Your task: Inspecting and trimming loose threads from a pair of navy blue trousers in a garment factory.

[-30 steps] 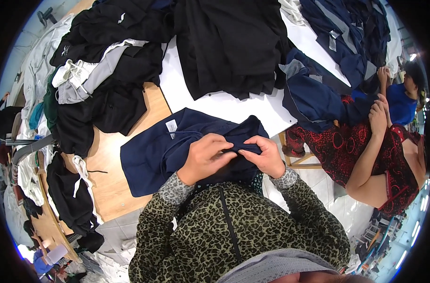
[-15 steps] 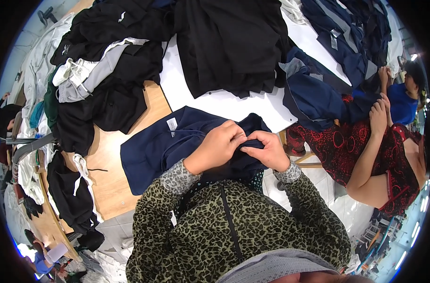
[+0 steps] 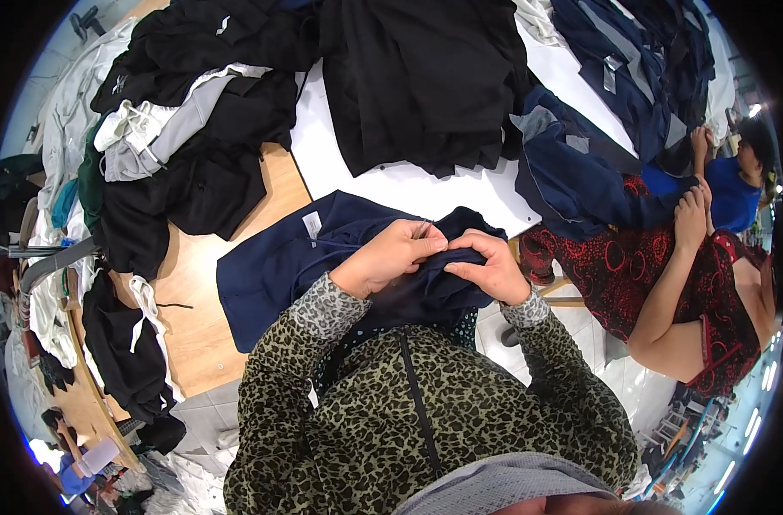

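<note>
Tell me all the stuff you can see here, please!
navy garment: one, dark blue with a small white tag, on the table under both hands
black clothes pile: one heap, black with grey and white bits, far left of the table
black cloth: one large piece, black, top middle
navy clothes: several, dark blue, top right
table: one, pale wood with a white sheet on it
co-worker: one, in a red and black patterned dress, seated at right
left hand: one, pinching the navy garment
right hand: one, gripping the same garment, fingertips meeting the left
</note>
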### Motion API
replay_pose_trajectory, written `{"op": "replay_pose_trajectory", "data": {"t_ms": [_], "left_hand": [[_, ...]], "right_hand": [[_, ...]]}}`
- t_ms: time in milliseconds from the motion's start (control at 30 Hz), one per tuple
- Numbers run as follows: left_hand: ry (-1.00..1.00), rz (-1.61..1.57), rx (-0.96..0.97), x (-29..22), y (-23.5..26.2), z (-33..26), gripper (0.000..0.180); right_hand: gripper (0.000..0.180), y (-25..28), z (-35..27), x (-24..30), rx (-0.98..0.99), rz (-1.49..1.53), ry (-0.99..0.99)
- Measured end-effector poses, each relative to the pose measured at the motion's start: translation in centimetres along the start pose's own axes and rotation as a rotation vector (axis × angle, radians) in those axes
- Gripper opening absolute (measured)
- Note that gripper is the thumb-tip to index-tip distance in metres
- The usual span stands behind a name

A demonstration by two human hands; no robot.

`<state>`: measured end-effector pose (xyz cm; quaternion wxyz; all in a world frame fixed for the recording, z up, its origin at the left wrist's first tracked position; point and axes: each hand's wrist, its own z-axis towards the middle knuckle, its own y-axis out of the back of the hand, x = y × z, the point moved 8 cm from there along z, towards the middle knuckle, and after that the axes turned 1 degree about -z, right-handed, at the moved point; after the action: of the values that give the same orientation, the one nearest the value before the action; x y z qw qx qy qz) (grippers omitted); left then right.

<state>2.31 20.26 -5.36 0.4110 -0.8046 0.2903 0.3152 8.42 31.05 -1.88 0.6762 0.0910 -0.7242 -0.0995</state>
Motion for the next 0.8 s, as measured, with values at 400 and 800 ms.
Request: {"op": "replay_pose_trajectory", "data": {"t_ms": [400,800], "left_hand": [[-0.728,0.997,-0.508,-1.0,-2.5,-0.1,0.009],[-0.715,0.940,-0.617,-0.8,-0.2,0.0,0.008]], "right_hand": [[0.016,1.4,-0.8,-1.6,-0.293,-0.381,0.130],[0.011,0.1,0.9,-2.7,-0.324,-0.407,0.162]]}}
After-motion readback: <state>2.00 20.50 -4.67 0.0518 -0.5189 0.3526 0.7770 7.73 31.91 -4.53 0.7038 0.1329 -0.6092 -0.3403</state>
